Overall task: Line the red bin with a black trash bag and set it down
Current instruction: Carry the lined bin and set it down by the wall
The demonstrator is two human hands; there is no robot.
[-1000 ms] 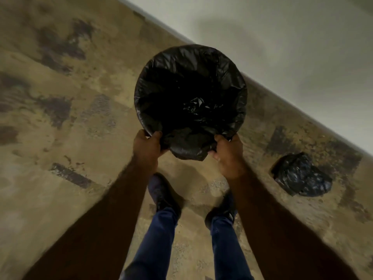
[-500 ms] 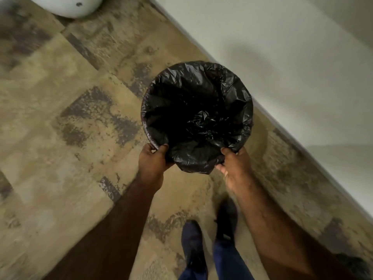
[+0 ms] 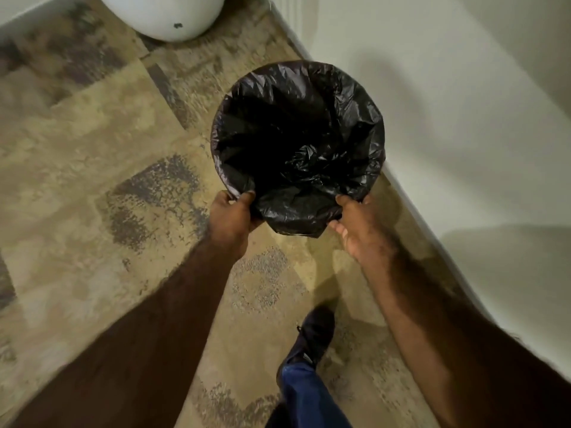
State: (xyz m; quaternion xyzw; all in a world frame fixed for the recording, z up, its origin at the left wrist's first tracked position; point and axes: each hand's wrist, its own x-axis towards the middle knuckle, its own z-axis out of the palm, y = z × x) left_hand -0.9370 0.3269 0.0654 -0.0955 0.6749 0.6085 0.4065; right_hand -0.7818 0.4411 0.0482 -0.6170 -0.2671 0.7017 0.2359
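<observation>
A round bin fully covered by a black trash bag (image 3: 298, 143) is held in front of me, above the floor and close to the white wall. The bag lines the inside and folds over the rim, so none of the bin's red shows. My left hand (image 3: 231, 217) grips the near-left rim, thumb inside the bag. My right hand (image 3: 355, 223) holds the near-right rim, thumb on the edge and fingers under the bag's overhang. A loose flap of bag hangs between my hands.
A white wall (image 3: 448, 118) runs diagonally along the right, its baseboard meeting the mottled tan floor (image 3: 92, 180). A white rounded fixture (image 3: 167, 13) stands at the top left. My dark shoe (image 3: 312, 338) and blue trouser leg are below the bin.
I have walked along the wall with the bin. The crumpled black bag on the floor has left the view, and the white fixture has come in at the top left.
</observation>
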